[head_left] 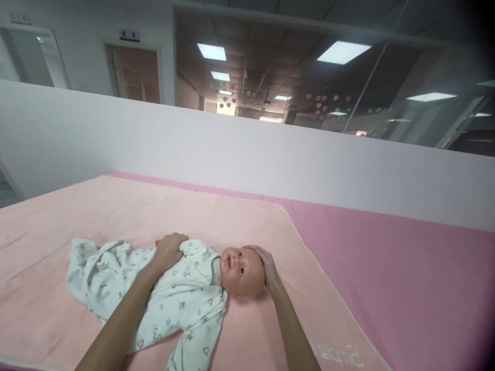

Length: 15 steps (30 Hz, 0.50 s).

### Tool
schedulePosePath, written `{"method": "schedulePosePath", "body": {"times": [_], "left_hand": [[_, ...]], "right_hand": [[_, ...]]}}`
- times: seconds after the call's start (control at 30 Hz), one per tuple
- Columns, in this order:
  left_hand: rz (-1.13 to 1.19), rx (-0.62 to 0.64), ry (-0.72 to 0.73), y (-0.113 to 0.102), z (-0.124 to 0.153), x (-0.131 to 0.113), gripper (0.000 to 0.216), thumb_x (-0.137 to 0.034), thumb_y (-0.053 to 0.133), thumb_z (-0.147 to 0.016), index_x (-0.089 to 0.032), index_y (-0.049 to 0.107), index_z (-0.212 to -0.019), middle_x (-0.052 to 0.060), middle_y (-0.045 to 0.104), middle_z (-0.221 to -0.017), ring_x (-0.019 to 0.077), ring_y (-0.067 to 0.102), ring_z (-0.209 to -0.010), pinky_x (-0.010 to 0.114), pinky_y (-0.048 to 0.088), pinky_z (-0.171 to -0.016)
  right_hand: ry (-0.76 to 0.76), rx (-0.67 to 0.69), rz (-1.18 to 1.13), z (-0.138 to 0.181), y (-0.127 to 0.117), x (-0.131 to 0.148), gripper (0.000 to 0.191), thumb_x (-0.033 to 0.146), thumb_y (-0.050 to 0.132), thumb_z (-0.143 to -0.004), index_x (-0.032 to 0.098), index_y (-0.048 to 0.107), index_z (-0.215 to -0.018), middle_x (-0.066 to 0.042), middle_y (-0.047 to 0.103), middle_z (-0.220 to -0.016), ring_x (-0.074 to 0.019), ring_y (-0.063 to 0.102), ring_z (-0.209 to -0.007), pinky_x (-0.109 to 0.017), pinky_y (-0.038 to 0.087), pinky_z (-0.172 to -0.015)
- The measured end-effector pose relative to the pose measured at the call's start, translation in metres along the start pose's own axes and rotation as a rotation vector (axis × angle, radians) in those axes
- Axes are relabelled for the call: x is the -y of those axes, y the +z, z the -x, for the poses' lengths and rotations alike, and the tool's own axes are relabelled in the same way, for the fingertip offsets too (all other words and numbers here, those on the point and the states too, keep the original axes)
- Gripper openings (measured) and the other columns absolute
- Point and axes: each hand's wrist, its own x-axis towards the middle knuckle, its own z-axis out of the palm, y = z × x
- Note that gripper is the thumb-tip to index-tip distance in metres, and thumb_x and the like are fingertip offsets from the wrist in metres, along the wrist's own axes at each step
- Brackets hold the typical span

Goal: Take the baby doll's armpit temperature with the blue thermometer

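A baby doll in a white printed sleepsuit lies on its back on a pale pink blanket, head to the right. My left hand rests on the doll's far shoulder, its fingers curled over the fabric. My right hand cups the top of the doll's head, fingers pressed round it.
The blanket lies on a deeper pink surface that extends to the right. A low white partition wall runs along the far edge. Behind it are a door, glass walls and ceiling lights.
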Motion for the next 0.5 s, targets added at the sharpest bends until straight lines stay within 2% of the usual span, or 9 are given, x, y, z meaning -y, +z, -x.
{"method": "schedulePosePath", "body": {"times": [0.17,0.27,0.4,0.47,0.5], "left_hand": [[0.002,0.009,-0.009,0.001,-0.001,0.001,0.042,-0.002,0.040,-0.057,-0.021,0.061,-0.089,0.003,0.065,-0.095,0.0219,0.054,-0.099,0.031,0.037,-0.083],[0.015,0.000,-0.015,0.002,-0.002,0.002,0.045,-0.005,0.042,-0.059,-0.023,0.062,-0.096,0.003,0.064,-0.102,0.0232,0.052,-0.104,0.034,0.035,-0.089],[0.135,-0.138,-0.041,-0.002,0.001,0.001,0.056,-0.015,0.047,-0.066,-0.027,0.051,-0.120,0.003,0.056,-0.121,0.0250,0.043,-0.117,0.042,0.028,-0.099],[0.310,-0.228,-0.015,-0.007,0.008,-0.004,0.052,-0.023,0.049,-0.072,-0.026,0.048,-0.123,0.003,0.051,-0.127,0.0234,0.041,-0.119,0.038,0.033,-0.097],[0.413,-0.251,0.007,-0.009,0.013,-0.008,0.046,-0.028,0.050,-0.074,-0.024,0.051,-0.120,0.004,0.051,-0.126,0.0225,0.043,-0.117,0.034,0.037,-0.093]], "right_hand": [[-0.011,-0.011,0.000,-0.002,-0.001,-0.003,0.037,0.052,0.060,-0.066,0.017,0.070,-0.073,-0.007,0.069,-0.088,-0.0250,0.058,-0.091,-0.035,0.042,-0.086],[-0.015,-0.013,-0.002,-0.001,0.001,0.000,0.037,0.051,0.061,-0.066,0.017,0.069,-0.073,-0.007,0.069,-0.088,-0.0248,0.058,-0.091,-0.035,0.041,-0.087],[0.023,0.002,-0.033,0.007,0.009,0.008,0.033,0.048,0.058,-0.069,0.017,0.068,-0.071,-0.007,0.069,-0.085,-0.0244,0.059,-0.087,-0.035,0.043,-0.084],[0.021,-0.012,-0.032,0.011,0.013,0.013,0.030,0.046,0.058,-0.070,0.018,0.068,-0.070,-0.007,0.069,-0.084,-0.0240,0.059,-0.085,-0.035,0.043,-0.083],[0.017,-0.023,-0.030,0.013,0.014,0.015,0.029,0.045,0.059,-0.070,0.018,0.068,-0.070,-0.006,0.069,-0.084,-0.0238,0.060,-0.085,-0.034,0.044,-0.082]]}}
